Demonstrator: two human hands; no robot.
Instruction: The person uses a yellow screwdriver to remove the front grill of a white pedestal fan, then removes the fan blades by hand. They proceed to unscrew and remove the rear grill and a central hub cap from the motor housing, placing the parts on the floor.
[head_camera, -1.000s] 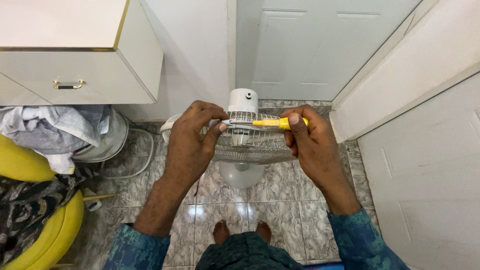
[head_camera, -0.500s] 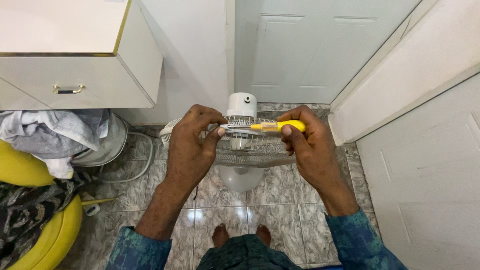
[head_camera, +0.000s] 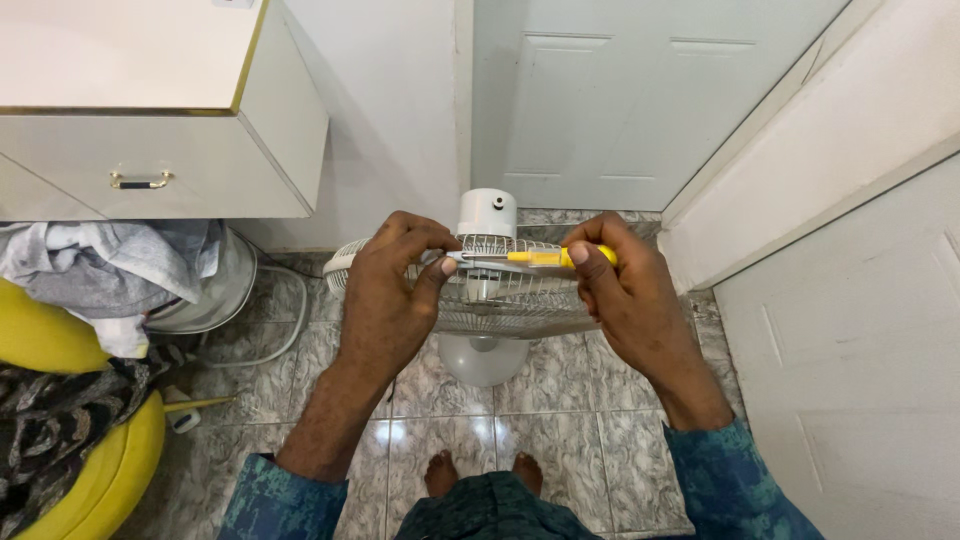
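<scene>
Head view, nearest first: two bare feet (head_camera: 480, 470) are seen on the glossy marbled grey floor tiles (head_camera: 560, 440), directly under the work. Above them, the left hand (head_camera: 385, 295) is closed on the rim of the white wire fan guard (head_camera: 500, 300), thumb and forefinger pinched at the metal tip of the slim yellow-handled screwdriver (head_camera: 535, 257). The right hand (head_camera: 625, 290) is clenched around the screwdriver's handle, which is held level across the top of the guard, just in front of the white motor housing (head_camera: 487, 212). Further left, a yellow rounded seat (head_camera: 60, 420) heaped with cloth and a white drawer cabinet (head_camera: 150, 170) are seen; a white panelled door (head_camera: 620, 100) stands behind. A slip seems the main risk: with the tip guided by fingertips, a sudden push could drive it into the left thumb or between the wires, and the fan on its round base (head_camera: 483, 357) could be tipped.
</scene>
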